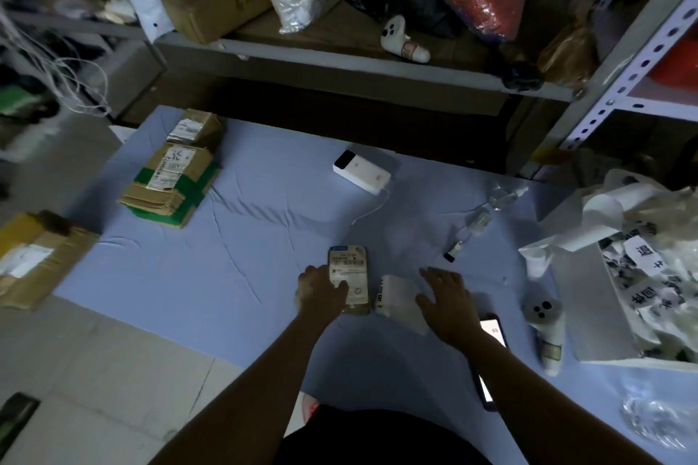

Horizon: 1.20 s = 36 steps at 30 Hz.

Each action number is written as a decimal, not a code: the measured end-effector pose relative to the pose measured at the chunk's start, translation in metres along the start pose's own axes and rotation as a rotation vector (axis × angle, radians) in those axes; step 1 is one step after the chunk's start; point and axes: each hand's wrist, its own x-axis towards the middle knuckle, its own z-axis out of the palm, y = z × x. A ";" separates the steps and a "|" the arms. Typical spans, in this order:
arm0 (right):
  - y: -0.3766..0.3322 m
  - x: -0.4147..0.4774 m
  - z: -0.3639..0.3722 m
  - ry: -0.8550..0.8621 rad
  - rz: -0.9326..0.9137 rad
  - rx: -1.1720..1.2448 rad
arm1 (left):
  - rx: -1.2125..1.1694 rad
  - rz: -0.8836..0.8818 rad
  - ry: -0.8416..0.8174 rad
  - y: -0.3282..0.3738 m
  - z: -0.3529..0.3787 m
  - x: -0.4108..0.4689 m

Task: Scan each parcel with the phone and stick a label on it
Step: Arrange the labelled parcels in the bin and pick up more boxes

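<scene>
A small brown parcel [349,276] with a white shipping label lies on the blue sheet [226,257]. My left hand [321,289] grips its left edge, thumb across the label. Just right of it lies a small white packet [396,296]. My right hand [447,298] hovers over the packet's right side with fingers spread, holding nothing. The phone [493,332], screen lit, lies on the sheet under my right forearm, partly hidden. More taped cardboard parcels [170,177] are stacked at the sheet's far left, another [34,260] lies on the floor at the left.
A white power bank [360,166] with a cable lies mid-sheet. A white handheld device [545,328] and a box of paper slips [649,283] sit at the right. Small clear bottles [487,215] lie behind. Metal shelving [340,60] packed with bags and boxes stands at the back.
</scene>
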 end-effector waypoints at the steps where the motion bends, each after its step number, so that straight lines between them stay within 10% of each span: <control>1: -0.012 0.008 0.001 -0.045 -0.013 0.033 | 0.003 0.011 0.015 0.004 -0.002 -0.001; 9: -0.035 0.021 0.005 -0.142 -0.057 -0.001 | -0.241 0.072 -0.003 0.013 0.009 -0.023; 20: -0.067 -0.020 -0.006 -0.128 -0.020 0.639 | -0.320 0.167 -0.127 0.023 0.021 -0.053; 36: -0.074 -0.043 -0.003 -0.054 -0.021 0.619 | -0.634 -0.099 -0.082 0.021 0.019 -0.055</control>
